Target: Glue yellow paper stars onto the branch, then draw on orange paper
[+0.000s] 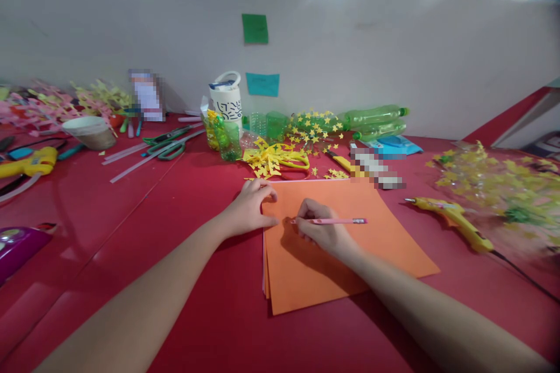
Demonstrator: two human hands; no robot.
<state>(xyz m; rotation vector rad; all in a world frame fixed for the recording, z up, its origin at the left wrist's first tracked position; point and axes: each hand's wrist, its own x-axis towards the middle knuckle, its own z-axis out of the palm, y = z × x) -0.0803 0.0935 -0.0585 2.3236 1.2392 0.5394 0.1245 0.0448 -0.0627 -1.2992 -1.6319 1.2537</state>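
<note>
Orange sheets of paper (pixel 324 280) lie stacked on the red table in front of me, with a thin pale edge showing beneath them. My right hand (pixel 321 227) rests on the top sheet, its fingers closed around a pink pencil (pixel 336 221). The pencil's tip points left towards the sheet, and its eraser end sticks out to the right. I cannot make out any marks on the paper. At the sheet's left edge lies my left hand (pixel 252 207), thumb and fingers apart, touching the paper and holding nothing.
Behind the paper are yellow star cutouts (pixel 271 157), a green bottle piece (pixel 228 141) and a white cup (pixel 227 102). Green plastic bottles (pixel 376 116) lie by the wall. A yellow glue gun (pixel 459 218) sits right, its cord trailing. Scissors (pixel 172 145) and another yellow glue gun (pixel 32 163) lie left.
</note>
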